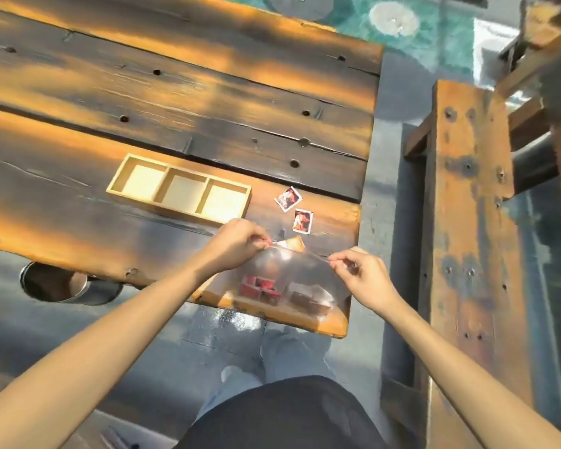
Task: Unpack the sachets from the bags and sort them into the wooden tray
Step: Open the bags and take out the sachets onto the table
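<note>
Lower centre: left hand [237,241] and right hand [358,273] pinch the bag [285,280] mouth, apparently to open it; tray [178,193] empty

Tray [119,186] on table [78,102], sachets [288,198] right

Person seen from above: both forearms were bare and sleeveless; a dark garment [282,416] covered the torso, with light blue jeans [285,354] below.
</note>
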{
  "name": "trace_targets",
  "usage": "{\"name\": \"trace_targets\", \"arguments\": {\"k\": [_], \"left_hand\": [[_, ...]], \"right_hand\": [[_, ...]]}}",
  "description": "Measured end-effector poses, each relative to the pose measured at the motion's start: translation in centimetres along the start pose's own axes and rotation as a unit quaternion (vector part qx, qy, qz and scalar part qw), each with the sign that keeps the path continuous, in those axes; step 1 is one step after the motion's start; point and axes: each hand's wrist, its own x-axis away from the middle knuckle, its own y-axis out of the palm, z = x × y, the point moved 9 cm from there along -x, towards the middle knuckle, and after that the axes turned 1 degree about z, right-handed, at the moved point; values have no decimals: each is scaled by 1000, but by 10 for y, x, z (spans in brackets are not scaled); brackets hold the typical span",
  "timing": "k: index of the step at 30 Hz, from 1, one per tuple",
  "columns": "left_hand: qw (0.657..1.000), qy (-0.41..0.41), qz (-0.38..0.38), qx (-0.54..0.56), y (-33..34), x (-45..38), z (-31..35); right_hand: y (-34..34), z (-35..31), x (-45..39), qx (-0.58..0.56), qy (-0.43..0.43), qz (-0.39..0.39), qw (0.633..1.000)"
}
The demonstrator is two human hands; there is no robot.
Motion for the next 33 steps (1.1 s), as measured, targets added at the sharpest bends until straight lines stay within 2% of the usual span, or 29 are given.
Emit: {"name": "trace_targets", "arguments": {"k": [7,10,13,17,23,27,30,33], "left_hand": [[994,-64,-20,-80,10,-69,-23],[991,-81,-43,-102,16,-93,-33],[993,-63,-54,-90,18,-108,-30],[991,-35,-59,-115,24,-121,-30],[988,-65,-89,-104,29,-134,-41],[993,-68,-36,-95,13,-139,-38],[993,-73,-30,-90,5,-142,-39],[993,-68,-58,-82,3,-140,-41]], "right_hand": [[5,30,-65,41,7,-24,999],[16,46,-88,34,40,-45,998],[29,67,-103,15,95,-58,994],[34,78,-114,5,113,-54,992],[36,83,-129,16,90,-98,991],[26,76,-144,43,78,-96,991],[24,51,-162,51,37,-87,994],[32,18,-179,76,-21,-83,993]]}}
